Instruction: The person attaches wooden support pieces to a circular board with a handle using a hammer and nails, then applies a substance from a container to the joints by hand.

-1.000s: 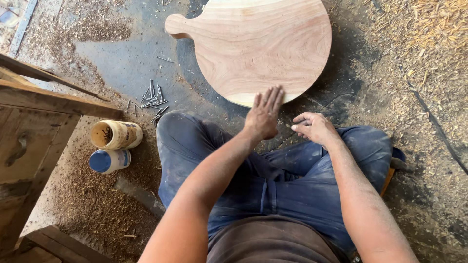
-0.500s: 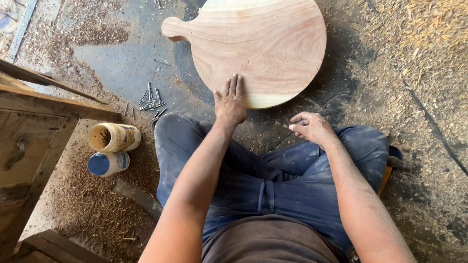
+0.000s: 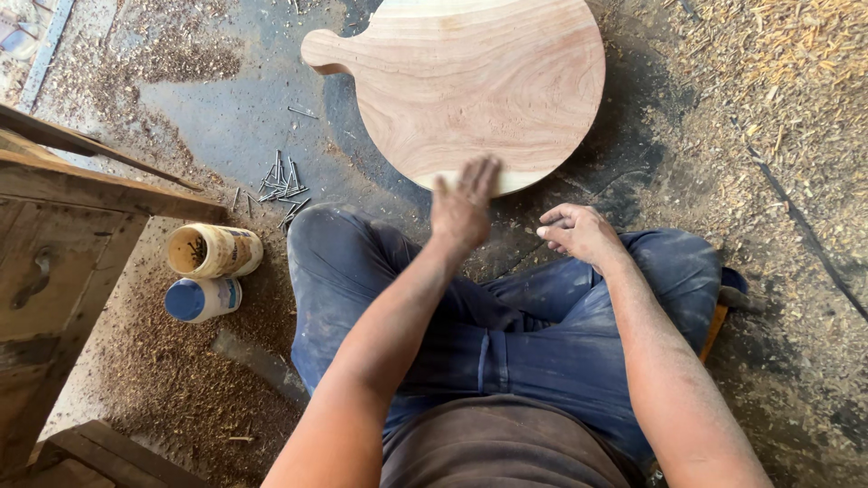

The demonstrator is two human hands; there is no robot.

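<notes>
Left hand [image 3: 463,210] lies open, fingers spread on the board's [image 3: 470,81] near edge; right hand [image 3: 579,233] rests loosely curled, empty, on the knee.

round wood board [image 3: 479,81] w/ handle, flat on floor

Even, soft daylight fills the head view, bright enough to show the grain of the round wooden board [image 3: 470,86] without glare. Shadows are faint and diffuse: a dim one lies along the board's near edge, and darker shade gathers under the wooden cabinet [image 3: 63,271] at the left. The left hand [image 3: 463,210] is smeared by motion blur, its fingers soft-edged, while the right hand [image 3: 579,233] is sharp. The sawdust-strewn floor [image 3: 778,117] at upper right looks brightest, slightly washed. Straight edges bow slightly near the frame's borders.
</notes>
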